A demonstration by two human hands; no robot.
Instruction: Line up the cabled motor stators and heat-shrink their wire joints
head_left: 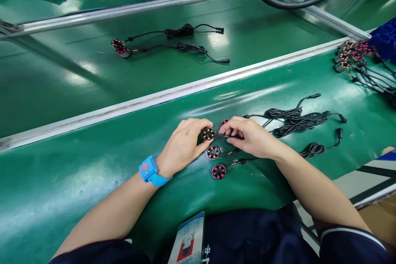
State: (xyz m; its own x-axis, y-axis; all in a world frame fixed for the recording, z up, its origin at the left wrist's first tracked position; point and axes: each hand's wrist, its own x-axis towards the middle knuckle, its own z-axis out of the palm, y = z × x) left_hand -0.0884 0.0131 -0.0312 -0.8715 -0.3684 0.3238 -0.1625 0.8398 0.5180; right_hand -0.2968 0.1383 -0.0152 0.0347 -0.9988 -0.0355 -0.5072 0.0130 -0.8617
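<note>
The left hand [185, 145] grips a copper-wound stator [208, 134] by its rim, thumb opposite forefinger, over the green mat [93, 165]. Just rightward, the nearer right hand [249, 135] seems to pinch its lead wires [220, 135], which run sideways between both hands.

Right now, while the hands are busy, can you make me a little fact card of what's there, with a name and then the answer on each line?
Left hand: holds a copper-wound ring
Right hand: at that ring's thin wires; exact grip hard to see
Left wrist: blue band
Nearest the person: red-wound ring
Beside the right forearm: bundled black cables
Surface: green mat
Beyond the pale rail: more wound rings, with black cables
</note>
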